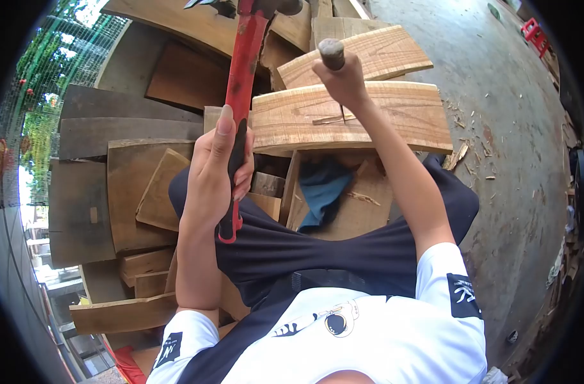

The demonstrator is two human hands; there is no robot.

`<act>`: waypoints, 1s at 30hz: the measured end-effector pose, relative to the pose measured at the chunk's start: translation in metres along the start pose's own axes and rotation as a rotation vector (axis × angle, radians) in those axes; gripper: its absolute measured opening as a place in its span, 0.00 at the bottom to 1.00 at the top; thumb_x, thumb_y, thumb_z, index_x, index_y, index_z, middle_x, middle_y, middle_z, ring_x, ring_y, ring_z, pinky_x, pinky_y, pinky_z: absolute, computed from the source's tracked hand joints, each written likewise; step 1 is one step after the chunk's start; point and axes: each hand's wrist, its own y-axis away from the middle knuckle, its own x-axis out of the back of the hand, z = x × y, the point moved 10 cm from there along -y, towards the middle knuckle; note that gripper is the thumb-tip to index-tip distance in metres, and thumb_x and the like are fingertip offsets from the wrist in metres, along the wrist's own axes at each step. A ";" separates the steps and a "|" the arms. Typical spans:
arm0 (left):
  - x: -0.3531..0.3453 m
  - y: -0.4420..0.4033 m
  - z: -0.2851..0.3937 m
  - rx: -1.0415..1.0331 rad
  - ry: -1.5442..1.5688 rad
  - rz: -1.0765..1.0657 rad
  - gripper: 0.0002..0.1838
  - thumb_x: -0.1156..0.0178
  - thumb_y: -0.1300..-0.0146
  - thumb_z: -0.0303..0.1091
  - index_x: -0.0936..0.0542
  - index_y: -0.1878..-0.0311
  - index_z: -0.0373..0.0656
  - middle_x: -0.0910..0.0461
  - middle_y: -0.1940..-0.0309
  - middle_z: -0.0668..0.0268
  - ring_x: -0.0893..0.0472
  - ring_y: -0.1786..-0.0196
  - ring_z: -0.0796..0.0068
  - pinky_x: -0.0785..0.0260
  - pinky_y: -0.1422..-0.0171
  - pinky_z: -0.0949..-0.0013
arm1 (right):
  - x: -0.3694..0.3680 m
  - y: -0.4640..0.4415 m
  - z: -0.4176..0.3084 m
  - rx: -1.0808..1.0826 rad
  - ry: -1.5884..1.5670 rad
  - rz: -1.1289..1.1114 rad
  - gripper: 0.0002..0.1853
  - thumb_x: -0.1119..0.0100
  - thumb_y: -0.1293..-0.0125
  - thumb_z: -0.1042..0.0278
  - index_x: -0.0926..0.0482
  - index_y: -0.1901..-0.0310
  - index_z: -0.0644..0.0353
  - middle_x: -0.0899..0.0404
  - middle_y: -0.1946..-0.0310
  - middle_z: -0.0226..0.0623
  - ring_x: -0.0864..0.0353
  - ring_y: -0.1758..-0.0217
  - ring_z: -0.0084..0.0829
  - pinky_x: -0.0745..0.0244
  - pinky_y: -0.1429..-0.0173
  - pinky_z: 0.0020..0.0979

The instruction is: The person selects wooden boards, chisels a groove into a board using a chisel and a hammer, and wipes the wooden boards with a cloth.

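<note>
In curled fingers (243,171), a hammer (243,54) was gripped by the left hand (210,163), a chisel (332,54) by the right hand (345,82) above a board (407,115).

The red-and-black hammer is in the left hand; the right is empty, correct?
The right hand isn't empty: the head view shows it gripping a thin metal tool with a brown handle. The hammer is in the left hand.

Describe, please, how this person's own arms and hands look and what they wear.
The left hand and right hand are bare, with no gloves or watch visible. The left thumbnail looks long. Both forearms are bare below short white sleeves, each bearing a black patch with white markings.
</note>
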 end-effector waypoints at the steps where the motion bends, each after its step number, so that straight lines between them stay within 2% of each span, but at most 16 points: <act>1: 0.001 0.001 -0.003 0.026 0.011 -0.004 0.32 0.59 0.27 0.66 0.32 0.67 0.41 0.41 0.88 0.75 0.42 0.89 0.88 0.50 0.86 0.80 | 0.003 -0.002 0.005 0.022 -0.041 0.027 0.11 0.36 0.46 0.68 0.25 0.78 0.64 0.23 0.84 0.37 0.24 0.79 0.28 0.28 0.70 0.33; 3: -0.001 0.000 -0.007 0.057 0.024 -0.017 0.32 0.59 0.27 0.66 0.32 0.67 0.41 0.41 0.88 0.75 0.42 0.89 0.88 0.50 0.86 0.80 | 0.005 -0.006 0.016 -0.022 -0.083 0.019 0.11 0.36 0.45 0.68 0.25 0.78 0.64 0.24 0.84 0.37 0.25 0.80 0.27 0.29 0.70 0.33; 7: -0.003 0.000 -0.003 -0.022 -0.009 -0.013 0.33 0.61 0.27 0.67 0.33 0.66 0.41 0.41 0.88 0.75 0.43 0.89 0.88 0.50 0.86 0.80 | 0.006 -0.004 0.021 -0.059 -0.112 -0.003 0.11 0.37 0.44 0.68 0.26 0.78 0.64 0.26 0.85 0.35 0.27 0.80 0.25 0.30 0.71 0.32; 9: -0.006 -0.001 0.002 -0.093 0.030 -0.006 0.31 0.60 0.24 0.61 0.31 0.67 0.40 0.37 0.87 0.75 0.39 0.86 0.89 0.49 0.83 0.82 | 0.006 -0.002 0.013 -0.004 -0.069 -0.013 0.11 0.37 0.44 0.68 0.25 0.77 0.64 0.25 0.85 0.37 0.27 0.80 0.27 0.30 0.71 0.33; 10: -0.006 -0.003 -0.003 -0.070 -0.040 0.047 0.30 0.60 0.23 0.60 0.31 0.69 0.41 0.38 0.87 0.76 0.40 0.85 0.90 0.50 0.83 0.82 | 0.006 -0.001 0.011 -0.003 -0.066 -0.012 0.11 0.37 0.44 0.68 0.25 0.77 0.64 0.25 0.85 0.37 0.27 0.80 0.27 0.30 0.71 0.33; 12: -0.013 -0.013 -0.019 0.051 -0.177 -0.044 0.30 0.59 0.24 0.61 0.31 0.71 0.43 0.38 0.87 0.77 0.40 0.85 0.90 0.50 0.82 0.82 | 0.005 0.001 0.004 0.039 -0.048 0.000 0.10 0.37 0.45 0.67 0.25 0.76 0.64 0.24 0.83 0.38 0.25 0.79 0.29 0.29 0.70 0.34; 15: -0.005 -0.021 -0.017 0.110 -0.111 0.017 0.30 0.57 0.26 0.62 0.30 0.71 0.44 0.38 0.87 0.77 0.40 0.87 0.89 0.50 0.85 0.81 | 0.005 0.000 0.005 -0.006 -0.060 0.022 0.10 0.36 0.45 0.67 0.24 0.74 0.63 0.22 0.80 0.42 0.22 0.77 0.35 0.27 0.67 0.35; 19: 0.005 -0.013 0.020 -0.083 -0.042 0.079 0.33 0.57 0.28 0.67 0.30 0.70 0.42 0.39 0.88 0.76 0.39 0.88 0.89 0.50 0.85 0.81 | -0.002 0.005 -0.004 0.058 -0.024 -0.032 0.10 0.36 0.46 0.67 0.25 0.74 0.64 0.22 0.79 0.43 0.22 0.76 0.39 0.26 0.65 0.37; 20: 0.004 -0.011 0.018 -0.078 -0.041 0.084 0.33 0.57 0.28 0.67 0.30 0.70 0.42 0.39 0.88 0.76 0.39 0.88 0.89 0.50 0.85 0.81 | -0.003 0.006 -0.010 0.141 -0.043 -0.005 0.13 0.36 0.41 0.65 0.26 0.77 0.63 0.27 0.85 0.32 0.30 0.80 0.24 0.31 0.71 0.31; 21: 0.003 -0.009 0.019 -0.090 -0.081 0.085 0.33 0.57 0.28 0.67 0.30 0.70 0.42 0.39 0.88 0.76 0.39 0.88 0.89 0.50 0.85 0.81 | -0.004 0.007 -0.011 0.142 -0.047 -0.008 0.13 0.36 0.41 0.65 0.26 0.77 0.63 0.27 0.85 0.32 0.30 0.80 0.24 0.31 0.71 0.31; 23: -0.001 -0.010 0.008 -0.041 -0.156 0.046 0.32 0.57 0.27 0.65 0.29 0.70 0.43 0.39 0.88 0.77 0.40 0.87 0.90 0.50 0.85 0.81 | -0.006 0.005 -0.005 0.045 -0.020 -0.048 0.10 0.35 0.46 0.66 0.23 0.72 0.64 0.21 0.77 0.44 0.21 0.74 0.41 0.25 0.65 0.37; 24: -0.006 -0.015 -0.012 0.051 -0.174 -0.061 0.32 0.59 0.27 0.65 0.30 0.66 0.42 0.39 0.87 0.76 0.40 0.89 0.87 0.49 0.85 0.80 | -0.005 0.005 -0.007 0.029 -0.018 -0.044 0.10 0.35 0.46 0.66 0.23 0.71 0.63 0.21 0.77 0.44 0.21 0.74 0.41 0.25 0.65 0.37; 27: -0.012 -0.017 -0.011 0.128 -0.173 -0.004 0.32 0.56 0.29 0.67 0.30 0.67 0.43 0.40 0.87 0.77 0.41 0.88 0.87 0.50 0.85 0.80 | -0.003 0.001 -0.006 0.032 0.002 -0.034 0.11 0.34 0.46 0.65 0.23 0.71 0.63 0.21 0.78 0.44 0.20 0.74 0.39 0.25 0.64 0.37; 30: -0.012 -0.016 0.007 -0.005 -0.056 -0.011 0.33 0.56 0.30 0.69 0.32 0.68 0.43 0.41 0.88 0.76 0.41 0.88 0.88 0.51 0.85 0.80 | -0.003 0.007 0.001 0.004 -0.043 -0.050 0.11 0.34 0.46 0.66 0.24 0.73 0.64 0.22 0.80 0.42 0.21 0.75 0.35 0.26 0.65 0.36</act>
